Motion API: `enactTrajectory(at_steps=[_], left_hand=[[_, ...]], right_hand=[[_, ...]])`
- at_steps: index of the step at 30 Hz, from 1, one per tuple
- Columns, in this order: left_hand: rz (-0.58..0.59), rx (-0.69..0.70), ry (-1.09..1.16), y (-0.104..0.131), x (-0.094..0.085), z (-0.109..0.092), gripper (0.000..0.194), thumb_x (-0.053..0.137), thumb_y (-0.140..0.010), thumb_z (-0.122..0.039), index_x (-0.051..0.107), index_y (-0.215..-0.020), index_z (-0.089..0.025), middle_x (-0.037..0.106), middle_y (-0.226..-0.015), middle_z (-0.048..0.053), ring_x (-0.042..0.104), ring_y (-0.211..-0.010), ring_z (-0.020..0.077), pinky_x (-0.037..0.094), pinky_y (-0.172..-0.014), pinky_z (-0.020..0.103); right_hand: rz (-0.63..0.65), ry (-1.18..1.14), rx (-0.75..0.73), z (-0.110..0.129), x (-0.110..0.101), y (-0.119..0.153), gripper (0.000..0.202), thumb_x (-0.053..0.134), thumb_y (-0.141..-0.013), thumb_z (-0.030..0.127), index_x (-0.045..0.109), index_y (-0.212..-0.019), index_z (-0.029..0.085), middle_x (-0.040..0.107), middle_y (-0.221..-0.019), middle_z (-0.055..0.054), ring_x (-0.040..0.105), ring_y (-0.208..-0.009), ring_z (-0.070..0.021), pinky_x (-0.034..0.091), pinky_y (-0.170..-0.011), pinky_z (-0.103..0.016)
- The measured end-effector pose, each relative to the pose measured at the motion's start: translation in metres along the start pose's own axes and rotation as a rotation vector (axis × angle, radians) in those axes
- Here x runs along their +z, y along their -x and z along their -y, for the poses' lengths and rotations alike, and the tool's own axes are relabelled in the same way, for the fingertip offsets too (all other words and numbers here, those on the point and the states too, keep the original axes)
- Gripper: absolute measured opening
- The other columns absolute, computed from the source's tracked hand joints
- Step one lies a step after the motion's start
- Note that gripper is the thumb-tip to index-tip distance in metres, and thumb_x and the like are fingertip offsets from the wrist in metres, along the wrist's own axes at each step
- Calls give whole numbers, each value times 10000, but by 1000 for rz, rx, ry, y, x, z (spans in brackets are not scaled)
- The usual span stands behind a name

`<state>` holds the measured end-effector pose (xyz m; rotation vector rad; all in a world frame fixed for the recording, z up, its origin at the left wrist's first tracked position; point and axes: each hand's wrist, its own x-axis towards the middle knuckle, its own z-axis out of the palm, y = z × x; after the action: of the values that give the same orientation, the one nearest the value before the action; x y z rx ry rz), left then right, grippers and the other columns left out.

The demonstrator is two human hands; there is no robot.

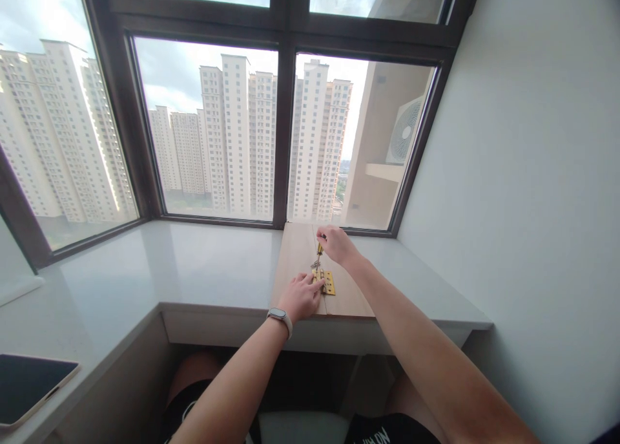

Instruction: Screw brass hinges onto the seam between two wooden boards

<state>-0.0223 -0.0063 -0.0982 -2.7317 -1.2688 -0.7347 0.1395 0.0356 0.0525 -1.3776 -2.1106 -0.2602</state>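
A yellow metal hinge plate (330, 284) with dark holes lies on a pale wooden board (295, 256). My left hand (301, 295), below a wristband, rests on the plate's left part with its fingers spread, pressing it against the board. Above the plate, my right hand (334, 242) has its fingers closed round the top of a small screwdriver (320, 249) with a yellow handle. The screwdriver stands nearly upright, its shaft pointing down towards the plate's upper left edge. Small dark metal pieces (315, 264) lie beside the shaft; their exact shape is too small to tell.
The board lies across a glossy white sill (213, 263) below dark-framed windows. A tablet (33, 387) rests on the sill at the far left. A white wall (508, 159) rises on the right. My legs are under the sill's front edge.
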Motion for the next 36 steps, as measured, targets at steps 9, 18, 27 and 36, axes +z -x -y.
enactTrajectory(at_steps=[9, 18, 27, 36], left_hand=[[16, -2, -9, -1, 1, 2, 449, 405, -1060, -408, 545, -1482, -351, 556, -1469, 77, 477, -1318, 310, 454, -1068, 479], [15, 5, -5, -1, 2, 3, 452, 400, -1062, -402, 538, -1489, -355, 554, -1475, 78, 484, -1310, 313, 455, -1061, 485], [35, -2, -4, -3, 6, 7, 466, 390, -1062, -421, 526, -1502, -353, 531, -1505, 84, 474, -1329, 318, 448, -1078, 504], [37, -10, -12, -1, 2, 5, 456, 396, -1059, -424, 528, -1492, -368, 524, -1506, 69, 471, -1331, 306, 467, -1058, 472]], right_hand=[[53, 23, 82, -8, -1, -2, 167, 586, -963, 134, 734, -1017, 189, 758, -1036, -86, 679, -992, -205, 448, -892, -261], [61, 38, 73, -9, -1, 0, 201, 567, -962, 111, 726, -1057, 186, 765, -1075, -85, 688, -1017, -214, 455, -887, -264], [89, 26, 81, -8, -6, 1, 194, 574, -966, 108, 725, -1050, 195, 768, -1071, -74, 687, -992, -196, 451, -866, -249], [101, 30, 73, -9, -4, -2, 184, 582, -966, 114, 719, -1052, 200, 764, -1048, -70, 681, -975, -191, 442, -859, -250]])
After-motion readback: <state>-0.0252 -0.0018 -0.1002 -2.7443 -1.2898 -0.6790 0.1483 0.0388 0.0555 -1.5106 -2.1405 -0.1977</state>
